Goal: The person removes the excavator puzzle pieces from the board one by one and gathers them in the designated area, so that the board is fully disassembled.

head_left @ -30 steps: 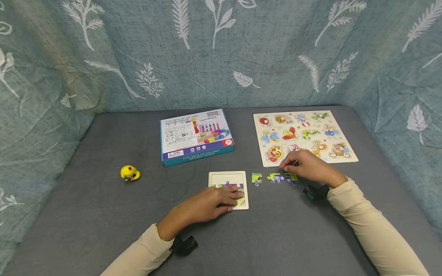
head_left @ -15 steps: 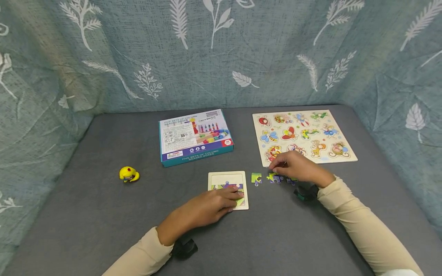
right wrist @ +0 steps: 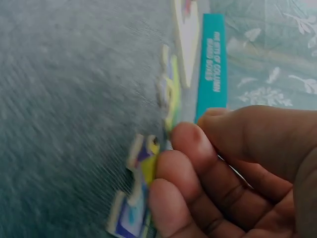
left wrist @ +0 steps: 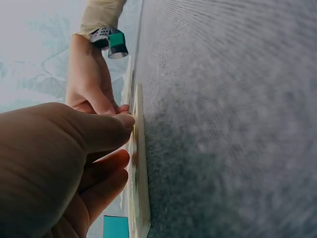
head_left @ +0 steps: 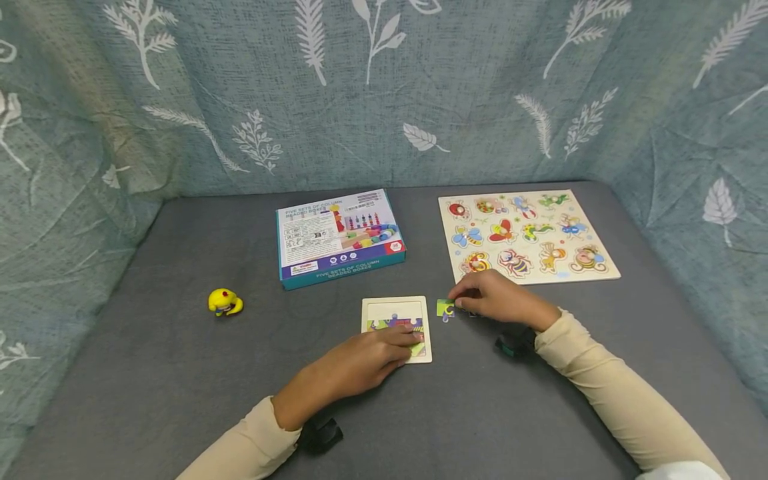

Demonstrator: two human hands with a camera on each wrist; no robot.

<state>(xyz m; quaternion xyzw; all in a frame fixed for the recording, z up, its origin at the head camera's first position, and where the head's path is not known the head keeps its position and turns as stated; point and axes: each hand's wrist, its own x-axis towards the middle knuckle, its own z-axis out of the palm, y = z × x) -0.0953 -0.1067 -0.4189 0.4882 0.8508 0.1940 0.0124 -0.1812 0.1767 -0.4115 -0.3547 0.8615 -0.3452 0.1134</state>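
Observation:
My left hand (head_left: pixel 363 357) rests on a small square wooden jigsaw tray (head_left: pixel 429 343), fingers laid over its lower, filled part. The tray's upper strip is bare wood. To the tray's right lies a green and purple jigsaw piece (head_left: pixel 445 309). My right hand (head_left: pixel 504 299) is right beside that piece, fingertips at its right edge. In the right wrist view, the thumb and loosely bent fingers show nothing between them. Two more jigsaw pieces (right wrist: pixel 146 166) lie beneath the right hand, mostly hidden in the head view.
Behind the right hand lies a wooden insect puzzle board (head_left: pixel 528 233). A teal bead-set box (head_left: pixel 342 240) sits behind the tray. Off to the left is a small yellow toy (head_left: pixel 225 302). A leaf-patterned curtain (head_left: pixel 384 120) borders the grey tabletop (head_left: pixel 240 373).
My right hand has moved left along the row of jigsaw pieces, from the rightmost to the leftmost. The left hand has stayed on the tray.

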